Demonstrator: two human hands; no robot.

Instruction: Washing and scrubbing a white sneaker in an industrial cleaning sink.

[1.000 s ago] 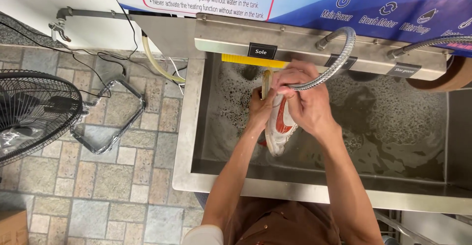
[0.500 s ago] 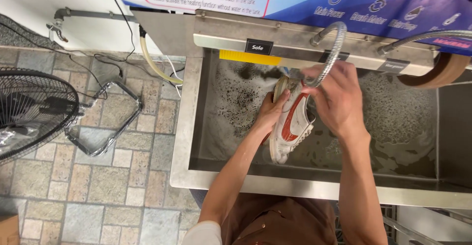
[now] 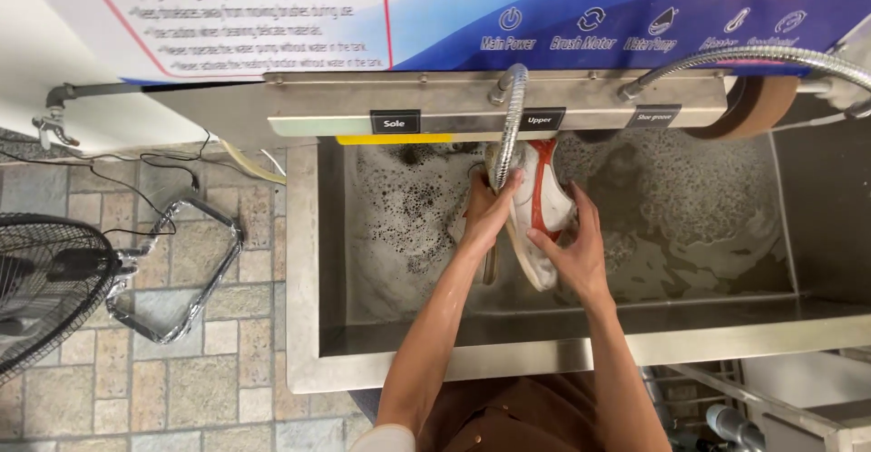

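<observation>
Steel wash tank (image 3: 581, 352) carries everything here, foamy grey water (image 3: 689, 225) spread over its bottom. Beside it, the stone-tiled floor (image 3: 227, 379) bears 1 black fan (image 3: 45, 280) and black cables (image 3: 145, 166).

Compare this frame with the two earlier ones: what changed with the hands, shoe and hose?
The right hand let go of the flexible metal hose and moved down to the side of the white and red shoe. The left hand shifted up and now holds the hose end against the shoe. The shoe stayed in hand over the foamy steel sink; the fan did not move.
</observation>
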